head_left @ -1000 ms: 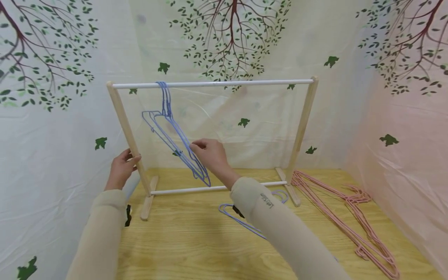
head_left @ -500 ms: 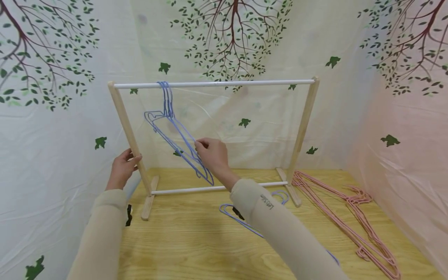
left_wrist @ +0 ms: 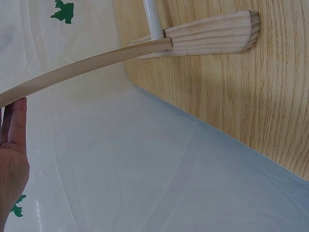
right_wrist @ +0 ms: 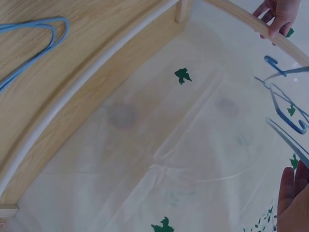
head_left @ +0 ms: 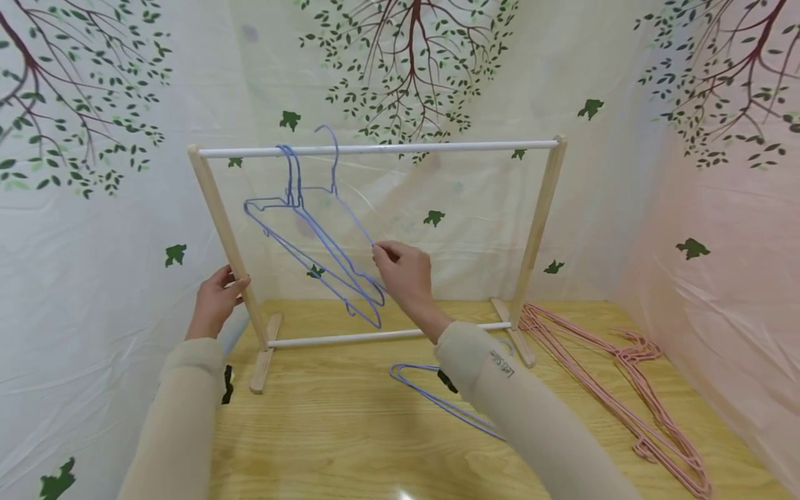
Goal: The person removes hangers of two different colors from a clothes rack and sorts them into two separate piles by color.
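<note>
Head view: we see the left hand [head_left: 215,300] wrapped round the left wooden post [head_left: 226,236] of the small rack, fingers curled on it. The right hand [head_left: 406,272] pinches the shoulder wire of a blue hanger [head_left: 350,212] betw. thumb and fingertips — its hook stands up above the white top rail [head_left: 381,148], not resting on it. Two more blue hangers [head_left: 312,253] hang from that rail near the left end, just beside the held one. On the bench [head_left: 350,430], in front of the rack's lower rail, lies a further blue hanger [head_left: 431,396], partly under the right sleeve. A bundle of pink hangers [head_left: 625,382] lies on the bench to the right, well apart from the rack's right foot.

Left wrist view: only the heel and a finger of the left hand [left_wrist: 12,164] show at the left edge, against the wooden post [left_wrist: 87,65]; the grip itself we can't tell from here. The rack's foot [left_wrist: 212,36] sits on the bench.

Right wrist view: the right hand [right_wrist: 293,200] shows at the lower right w/ blue wire [right_wrist: 287,118] just above it — the pinch is cut off by the frame. The left hand [right_wrist: 280,14] grips the post at the top right.
</note>
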{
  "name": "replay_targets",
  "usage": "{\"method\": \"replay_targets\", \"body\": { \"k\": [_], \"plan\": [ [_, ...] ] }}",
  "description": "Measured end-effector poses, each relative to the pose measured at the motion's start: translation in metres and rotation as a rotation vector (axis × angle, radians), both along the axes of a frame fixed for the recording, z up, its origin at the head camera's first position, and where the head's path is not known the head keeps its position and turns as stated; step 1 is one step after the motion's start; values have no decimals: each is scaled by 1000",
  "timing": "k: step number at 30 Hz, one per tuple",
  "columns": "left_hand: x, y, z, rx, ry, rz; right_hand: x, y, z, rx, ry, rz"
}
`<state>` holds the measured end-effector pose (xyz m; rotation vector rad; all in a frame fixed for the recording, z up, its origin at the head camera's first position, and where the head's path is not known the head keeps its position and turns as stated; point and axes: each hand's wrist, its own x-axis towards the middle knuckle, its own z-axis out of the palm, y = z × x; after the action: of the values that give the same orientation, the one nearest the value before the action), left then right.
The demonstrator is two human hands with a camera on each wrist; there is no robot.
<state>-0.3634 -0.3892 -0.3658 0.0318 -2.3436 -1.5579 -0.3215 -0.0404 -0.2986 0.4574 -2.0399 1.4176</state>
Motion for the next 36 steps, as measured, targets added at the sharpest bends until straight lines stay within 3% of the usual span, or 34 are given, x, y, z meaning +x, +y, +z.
{"method": "replay_targets", "body": {
  "k": [13, 20, 25, 30, 36],
  "plan": [
    [3, 2, 1, -4, 9, -5, 11, 76, -24, -56, 125, 13],
    [3, 2, 1, -10, 1, 8, 23, 124, -44, -39, 106, 8],
    [2, 0, 0, -15, -8, 13, 48, 147, -49, -18, 47, 28],
    [4, 1, -1, -12, -7, 11, 70, 166, -59, 52, -13, -32],
    [5, 1, 1, -10, -8, 5, 86, 187, -81, 117, -1, -23]
  ]
}}
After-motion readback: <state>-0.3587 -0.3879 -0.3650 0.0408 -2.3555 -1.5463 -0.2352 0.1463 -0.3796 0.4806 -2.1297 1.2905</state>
